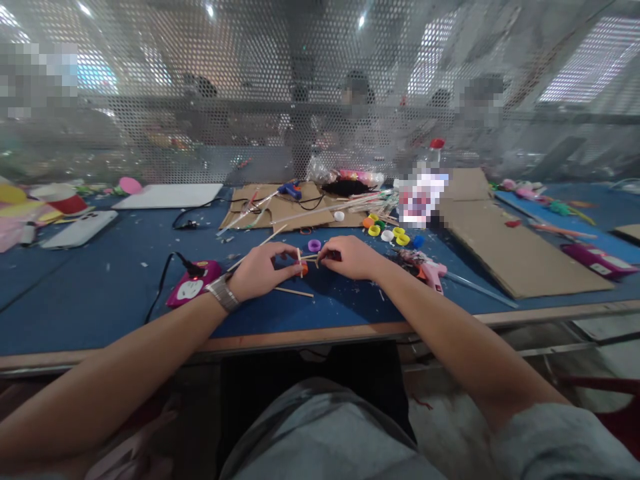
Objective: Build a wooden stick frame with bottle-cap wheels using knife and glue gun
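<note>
Near the front of the blue table (120, 300), my left hand (260, 272) is closed with thumb and fingers on an orange bottle cap (303, 269). A short pale wooden stick (300, 257) stands upright against the cap. My right hand (353, 258), fingertips pinched, grips another thin wooden stick (311, 258) that reaches toward the cap. How the sticks meet the cap is too small to tell. Just behind the hands lies a purple bottle cap (314, 245). A loose stick (295, 291) rests in front of my left hand.
Yellow caps (399, 233) and others lie right of centre. A pink glue gun (431, 272) is beside my right forearm, a blue glue gun (291, 191) on cardboard behind. A purple power box (193, 283) stands left; large cardboard (520, 253) lies right. Perforated metal (260, 127) closes the back.
</note>
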